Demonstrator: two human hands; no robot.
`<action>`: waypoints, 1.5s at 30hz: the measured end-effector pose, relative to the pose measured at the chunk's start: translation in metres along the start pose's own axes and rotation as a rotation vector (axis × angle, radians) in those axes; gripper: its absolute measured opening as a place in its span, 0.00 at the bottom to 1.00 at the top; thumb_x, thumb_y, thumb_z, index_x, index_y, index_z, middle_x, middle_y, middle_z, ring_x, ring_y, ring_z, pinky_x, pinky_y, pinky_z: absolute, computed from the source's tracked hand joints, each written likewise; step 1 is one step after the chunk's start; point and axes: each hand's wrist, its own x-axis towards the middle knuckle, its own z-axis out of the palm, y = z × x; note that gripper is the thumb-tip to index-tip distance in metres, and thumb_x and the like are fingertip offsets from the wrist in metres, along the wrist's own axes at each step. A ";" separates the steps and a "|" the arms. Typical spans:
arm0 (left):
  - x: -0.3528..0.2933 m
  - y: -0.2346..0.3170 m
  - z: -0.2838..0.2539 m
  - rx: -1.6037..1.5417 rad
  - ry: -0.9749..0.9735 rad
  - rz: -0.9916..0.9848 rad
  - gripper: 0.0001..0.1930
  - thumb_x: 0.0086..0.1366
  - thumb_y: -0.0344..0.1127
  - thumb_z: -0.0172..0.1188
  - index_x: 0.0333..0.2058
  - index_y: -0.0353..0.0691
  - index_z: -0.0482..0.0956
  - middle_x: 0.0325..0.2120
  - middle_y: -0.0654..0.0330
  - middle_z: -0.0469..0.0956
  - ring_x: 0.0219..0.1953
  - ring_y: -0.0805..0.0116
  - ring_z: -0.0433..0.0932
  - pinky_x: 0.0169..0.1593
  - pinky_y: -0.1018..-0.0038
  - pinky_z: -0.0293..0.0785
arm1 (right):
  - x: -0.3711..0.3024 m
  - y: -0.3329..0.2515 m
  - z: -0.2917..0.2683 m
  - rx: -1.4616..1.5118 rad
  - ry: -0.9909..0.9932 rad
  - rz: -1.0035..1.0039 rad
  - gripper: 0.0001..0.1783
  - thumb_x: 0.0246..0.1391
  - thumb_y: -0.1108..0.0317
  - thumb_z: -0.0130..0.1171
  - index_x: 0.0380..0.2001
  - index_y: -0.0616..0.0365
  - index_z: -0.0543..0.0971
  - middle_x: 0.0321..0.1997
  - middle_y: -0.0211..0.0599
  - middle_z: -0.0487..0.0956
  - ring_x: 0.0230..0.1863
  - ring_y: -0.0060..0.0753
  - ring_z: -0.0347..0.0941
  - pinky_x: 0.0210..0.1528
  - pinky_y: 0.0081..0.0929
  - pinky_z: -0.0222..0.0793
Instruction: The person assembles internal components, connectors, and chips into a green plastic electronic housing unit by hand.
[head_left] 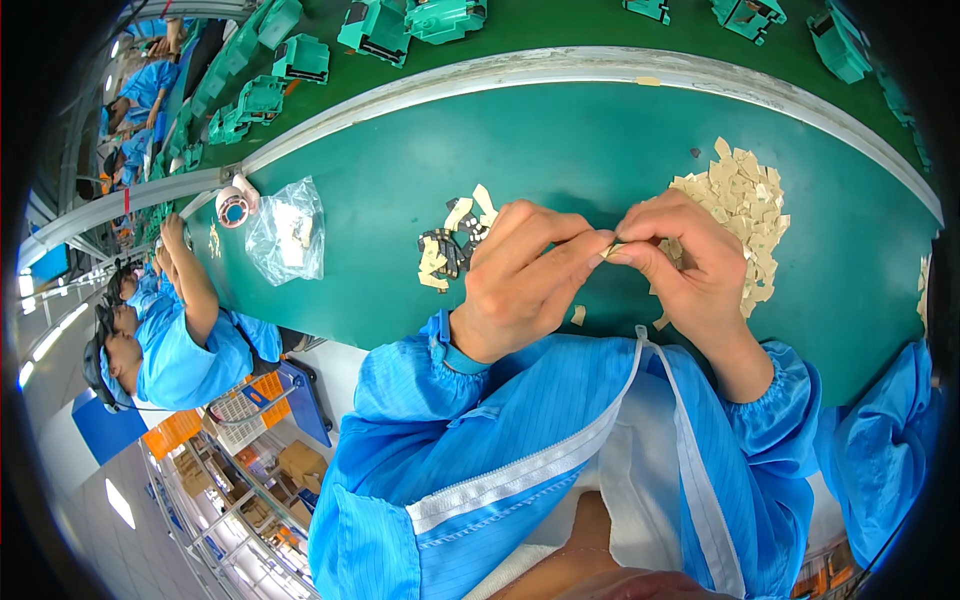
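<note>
Blue sleeves nearest. Left hand [520, 285] and right hand [680, 265] meet fingertip to fingertip, both pinched on one small beige piece [612, 248] between them, above the green table [600, 140]. Beige pile [745, 205] lies just right; mixed dark-and-beige cluster [450, 245] just left.

Both hands, left hand [525, 275] and right hand [685, 260], are pinching one small beige piece [612, 249] above the green table [560, 150], fingertips meeting.
</note>
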 end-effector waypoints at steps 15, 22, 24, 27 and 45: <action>-0.002 0.006 -0.006 -0.326 0.021 -0.496 0.06 0.55 0.26 0.63 0.32 0.33 0.82 0.25 0.59 0.77 0.25 0.76 0.71 0.26 0.80 0.65 | 0.006 -0.005 -0.015 -0.193 0.059 -0.499 0.08 0.32 0.78 0.65 0.22 0.58 0.81 0.29 0.34 0.74 0.26 0.32 0.69 0.24 0.24 0.65; 0.003 0.011 -0.003 -0.304 -0.028 -0.451 0.07 0.57 0.25 0.62 0.35 0.34 0.82 0.24 0.60 0.76 0.25 0.77 0.71 0.25 0.82 0.64 | 0.007 -0.003 -0.009 -0.175 0.143 -0.232 0.11 0.32 0.73 0.67 0.26 0.58 0.82 0.30 0.35 0.74 0.28 0.32 0.68 0.25 0.24 0.62; 0.002 0.012 -0.003 -0.299 -0.033 -0.430 0.07 0.57 0.25 0.61 0.36 0.34 0.82 0.24 0.61 0.76 0.25 0.77 0.71 0.25 0.82 0.63 | 0.009 -0.002 -0.008 -0.220 0.185 -0.263 0.12 0.31 0.73 0.67 0.27 0.58 0.82 0.30 0.34 0.74 0.28 0.32 0.68 0.25 0.23 0.62; 0.002 0.014 -0.002 -0.320 -0.060 -0.423 0.07 0.58 0.25 0.60 0.36 0.34 0.81 0.25 0.60 0.76 0.25 0.77 0.71 0.26 0.82 0.64 | 0.010 0.004 -0.016 -0.440 0.080 -0.537 0.13 0.30 0.74 0.64 0.27 0.58 0.82 0.29 0.34 0.73 0.27 0.31 0.67 0.25 0.23 0.62; 0.007 0.011 -0.011 -0.682 -0.158 -0.707 0.08 0.60 0.27 0.55 0.32 0.29 0.82 0.26 0.56 0.78 0.28 0.75 0.74 0.31 0.81 0.69 | 0.009 0.001 -0.016 -0.460 0.003 -0.647 0.15 0.22 0.70 0.61 0.23 0.59 0.80 0.28 0.33 0.73 0.28 0.32 0.68 0.24 0.24 0.62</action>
